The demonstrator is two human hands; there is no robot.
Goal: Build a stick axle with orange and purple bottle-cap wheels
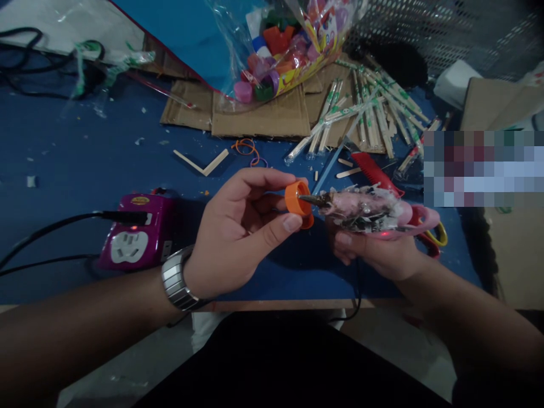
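My left hand (238,229), with a metal watch at the wrist, pinches an orange bottle cap (297,203) between thumb and fingers, its opening turned to the right. My right hand (374,252) grips a pink hot glue gun (369,209) smeared with dried glue. The gun's metal nozzle points left and its tip reaches into the cap. Both hands hover just above the blue table surface (85,164), near its front edge.
A purple power strip (136,238) with black cables sits at the left. A clear bag of coloured caps (280,51) lies on cardboard pieces (259,119) at the back. Wrapped chopsticks (374,107) pile at back right, with a red tool (374,173), wooden sticks (204,164) and rubber bands (246,148) nearby.
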